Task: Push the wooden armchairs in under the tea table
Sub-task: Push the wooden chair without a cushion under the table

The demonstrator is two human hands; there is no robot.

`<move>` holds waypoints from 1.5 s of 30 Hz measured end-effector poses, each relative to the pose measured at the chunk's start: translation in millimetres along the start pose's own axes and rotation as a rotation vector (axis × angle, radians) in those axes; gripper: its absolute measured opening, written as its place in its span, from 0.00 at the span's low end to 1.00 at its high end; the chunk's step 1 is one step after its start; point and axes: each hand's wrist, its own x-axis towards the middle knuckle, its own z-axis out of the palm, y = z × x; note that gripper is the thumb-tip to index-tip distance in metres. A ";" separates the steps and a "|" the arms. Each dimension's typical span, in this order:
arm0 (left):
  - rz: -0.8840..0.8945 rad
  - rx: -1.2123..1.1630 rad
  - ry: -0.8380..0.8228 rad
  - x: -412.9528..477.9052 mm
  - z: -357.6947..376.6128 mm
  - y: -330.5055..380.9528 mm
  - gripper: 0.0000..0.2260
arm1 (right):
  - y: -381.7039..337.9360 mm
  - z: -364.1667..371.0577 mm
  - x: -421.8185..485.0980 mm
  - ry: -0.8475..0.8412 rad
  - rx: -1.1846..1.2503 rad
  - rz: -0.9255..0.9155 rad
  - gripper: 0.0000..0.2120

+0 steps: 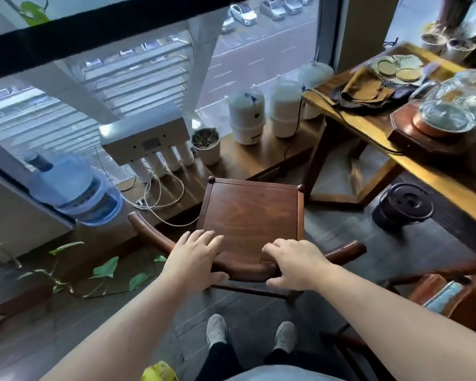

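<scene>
Beside the desk's [368, 125] near-left corner, on the floor and not yet under it, stands the wooden armchair [252, 215], seat facing the window. Solid hardwood, it looks heavy and rigid, likely to scrape rather than glide; the curved back rail is the natural hold. Both arms reach forward and down: the left hand [195, 257] and right hand [294, 264] are each wrapped over that rail, fingers curled on top.

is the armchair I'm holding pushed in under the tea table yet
Not yet. The armchair stands clear of the tea table, its whole seat exposed.
</scene>
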 end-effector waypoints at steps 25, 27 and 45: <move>0.209 0.136 -0.292 37.6 28.0 -37.6 0.12 | -4.4 -5.2 37.1 -0.532 0.135 0.128 0.12; 0.222 0.155 -0.297 36.5 29.7 -36.4 0.11 | -6.1 -1.2 35.6 -0.493 0.100 0.143 0.12; 0.490 0.208 -0.344 37.4 31.4 -39.5 0.08 | -38.1 30.4 -7.9 -0.384 0.175 0.325 0.14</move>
